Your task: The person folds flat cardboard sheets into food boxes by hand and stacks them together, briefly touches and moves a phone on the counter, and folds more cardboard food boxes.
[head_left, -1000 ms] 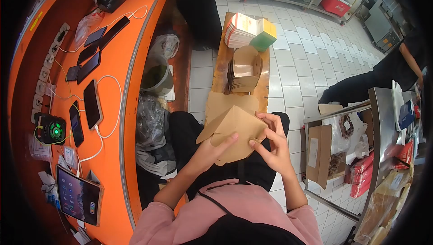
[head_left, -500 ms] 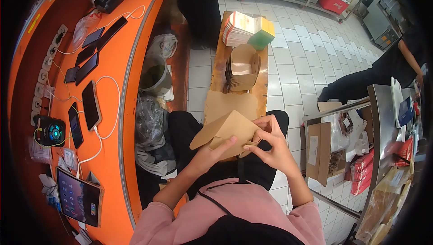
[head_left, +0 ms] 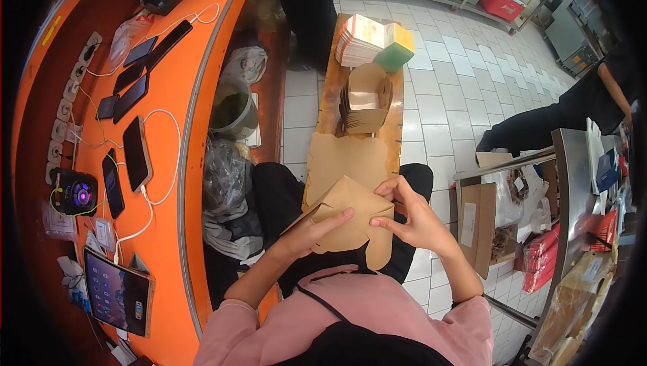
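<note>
A partly folded brown paperboard food box [head_left: 350, 221] is held between my two hands above my lap. My left hand [head_left: 306, 234] wraps its left side, thumb lying across the board and fingers hidden underneath. On the right edge, my right hand [head_left: 411, 216] pinches a corner between thumb and fingers. A rounded flap hangs down toward me. Just beyond lie flat brown paperboard blanks [head_left: 344, 157] on the wooden bench [head_left: 327, 106]. Farther along it stands a nested stack of folded brown boxes [head_left: 366, 100].
At the bench's far end are a pile of white-and-red printed cartons [head_left: 362, 39] and a green-yellow box [head_left: 396, 48]. An orange counter [head_left: 165, 231] with phones, cables and a tablet [head_left: 118, 290] runs along the left. A metal rack [head_left: 566, 191] stands right; other people stand nearby.
The paperboard box has been turned and tilted in my hands, and a rounded flap now points down toward me. My right hand has shifted slightly down and right, still pinching the edge.
</note>
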`<state>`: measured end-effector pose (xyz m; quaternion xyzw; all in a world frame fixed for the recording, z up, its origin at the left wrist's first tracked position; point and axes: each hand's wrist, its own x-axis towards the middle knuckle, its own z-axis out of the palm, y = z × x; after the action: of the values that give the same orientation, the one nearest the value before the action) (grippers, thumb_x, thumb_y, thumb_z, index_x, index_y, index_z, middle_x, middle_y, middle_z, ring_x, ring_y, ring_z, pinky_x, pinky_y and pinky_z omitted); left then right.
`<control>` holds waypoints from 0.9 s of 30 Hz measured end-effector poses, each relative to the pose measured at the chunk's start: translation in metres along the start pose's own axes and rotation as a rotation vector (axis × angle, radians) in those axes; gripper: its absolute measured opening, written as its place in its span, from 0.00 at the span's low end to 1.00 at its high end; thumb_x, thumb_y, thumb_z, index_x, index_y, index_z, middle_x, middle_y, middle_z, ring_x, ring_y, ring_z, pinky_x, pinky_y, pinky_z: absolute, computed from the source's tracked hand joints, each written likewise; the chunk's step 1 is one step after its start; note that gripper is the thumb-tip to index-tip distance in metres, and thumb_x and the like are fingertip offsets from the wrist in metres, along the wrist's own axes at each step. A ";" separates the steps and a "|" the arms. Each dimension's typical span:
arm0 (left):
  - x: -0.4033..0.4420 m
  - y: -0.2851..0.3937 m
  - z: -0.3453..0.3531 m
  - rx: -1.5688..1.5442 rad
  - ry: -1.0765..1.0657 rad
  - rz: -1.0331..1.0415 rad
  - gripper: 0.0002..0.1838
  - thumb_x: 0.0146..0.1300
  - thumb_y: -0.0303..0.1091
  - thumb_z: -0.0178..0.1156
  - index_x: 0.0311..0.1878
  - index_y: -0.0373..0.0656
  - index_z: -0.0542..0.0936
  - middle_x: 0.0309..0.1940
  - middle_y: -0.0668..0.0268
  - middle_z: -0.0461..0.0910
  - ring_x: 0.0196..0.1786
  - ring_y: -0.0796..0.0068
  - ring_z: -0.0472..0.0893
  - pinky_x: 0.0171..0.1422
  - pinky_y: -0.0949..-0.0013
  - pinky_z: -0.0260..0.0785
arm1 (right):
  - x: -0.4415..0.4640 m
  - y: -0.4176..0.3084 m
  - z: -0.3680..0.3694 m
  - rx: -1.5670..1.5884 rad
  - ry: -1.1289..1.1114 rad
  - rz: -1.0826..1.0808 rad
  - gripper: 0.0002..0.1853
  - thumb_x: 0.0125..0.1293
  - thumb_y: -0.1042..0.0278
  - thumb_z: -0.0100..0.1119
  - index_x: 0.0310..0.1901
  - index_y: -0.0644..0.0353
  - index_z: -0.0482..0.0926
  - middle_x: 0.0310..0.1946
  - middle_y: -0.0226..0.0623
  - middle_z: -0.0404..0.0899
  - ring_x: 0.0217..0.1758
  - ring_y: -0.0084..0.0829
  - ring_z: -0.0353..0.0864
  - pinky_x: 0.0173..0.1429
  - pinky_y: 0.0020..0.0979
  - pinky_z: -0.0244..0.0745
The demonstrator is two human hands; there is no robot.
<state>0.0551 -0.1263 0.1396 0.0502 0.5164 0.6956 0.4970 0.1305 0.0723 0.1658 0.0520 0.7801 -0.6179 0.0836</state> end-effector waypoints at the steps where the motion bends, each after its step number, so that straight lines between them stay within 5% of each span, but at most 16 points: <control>1: 0.000 0.001 -0.001 0.000 0.002 -0.002 0.22 0.61 0.37 0.57 0.56 0.37 0.67 0.47 0.61 0.74 0.48 0.76 0.76 0.48 0.72 0.72 | 0.001 0.003 0.000 0.003 -0.009 -0.015 0.25 0.55 0.66 0.64 0.50 0.63 0.65 0.45 0.43 0.72 0.53 0.35 0.73 0.56 0.34 0.71; 8: 0.012 -0.010 -0.015 -0.272 -0.101 -0.167 0.22 0.62 0.36 0.56 0.56 0.36 0.67 0.48 0.59 0.74 0.49 0.72 0.77 0.51 0.71 0.72 | 0.012 0.020 -0.009 0.082 -0.144 -0.013 0.35 0.54 0.60 0.65 0.62 0.61 0.62 0.54 0.45 0.70 0.58 0.36 0.71 0.61 0.34 0.65; 15: 0.012 -0.041 -0.037 -0.708 -0.292 -0.069 0.21 0.63 0.35 0.50 0.57 0.34 0.65 0.49 0.56 0.74 0.51 0.68 0.77 0.54 0.67 0.71 | 0.007 0.017 0.000 0.124 -0.287 -0.034 0.38 0.62 0.56 0.55 0.67 0.61 0.47 0.64 0.49 0.55 0.69 0.38 0.54 0.69 0.35 0.50; 19: 0.010 -0.043 -0.039 -0.650 -0.233 -0.069 0.23 0.62 0.34 0.50 0.58 0.33 0.64 0.50 0.53 0.73 0.51 0.61 0.76 0.55 0.62 0.70 | 0.004 0.021 0.005 0.112 -0.255 -0.078 0.38 0.63 0.57 0.55 0.67 0.63 0.46 0.65 0.50 0.54 0.69 0.38 0.53 0.68 0.35 0.50; 22: 0.010 -0.039 -0.042 -0.615 -0.324 -0.081 0.22 0.64 0.35 0.50 0.58 0.34 0.65 0.50 0.56 0.74 0.52 0.68 0.76 0.55 0.66 0.70 | 0.002 0.014 0.005 0.090 -0.239 -0.052 0.36 0.63 0.58 0.55 0.67 0.61 0.50 0.61 0.50 0.61 0.66 0.38 0.59 0.66 0.34 0.54; 27: 0.016 -0.011 -0.036 -0.076 -0.184 -0.146 0.24 0.65 0.39 0.52 0.60 0.35 0.65 0.54 0.62 0.71 0.53 0.75 0.74 0.56 0.71 0.67 | 0.005 0.021 0.012 0.053 -0.069 -0.054 0.31 0.60 0.65 0.58 0.64 0.58 0.59 0.54 0.46 0.71 0.58 0.34 0.70 0.62 0.32 0.61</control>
<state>0.0333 -0.1386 0.1071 0.0573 0.4439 0.6693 0.5931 0.1302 0.0652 0.1423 0.0118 0.7612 -0.6418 0.0925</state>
